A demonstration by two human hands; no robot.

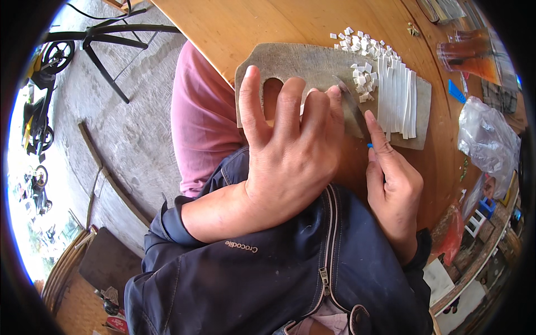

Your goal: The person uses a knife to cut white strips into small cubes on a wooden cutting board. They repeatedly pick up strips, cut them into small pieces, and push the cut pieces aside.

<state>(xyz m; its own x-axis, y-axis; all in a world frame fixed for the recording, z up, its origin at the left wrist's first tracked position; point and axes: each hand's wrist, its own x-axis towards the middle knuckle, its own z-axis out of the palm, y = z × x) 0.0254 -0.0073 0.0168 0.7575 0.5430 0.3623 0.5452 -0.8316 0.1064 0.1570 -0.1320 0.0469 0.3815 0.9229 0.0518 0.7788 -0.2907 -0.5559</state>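
Cutting seems best done by even strokes across the white strips point(397, 100). In the head view, the knife point(353, 106) is gripped by the right hand point(393, 176); the left hand point(296, 137) is partly spread, any pinch cannot be told. Flat strips and squarish pieces point(368, 67) are laid on the worn board point(312, 60).

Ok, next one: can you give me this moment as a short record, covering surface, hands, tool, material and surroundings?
Surface: cutting board at a wooden table
Left hand: fingers spread over the board; grip hidden
Right hand: holds a knife
Material: white strips side by side; small white pieces to their left
Surroundings: clear plastic bag at right
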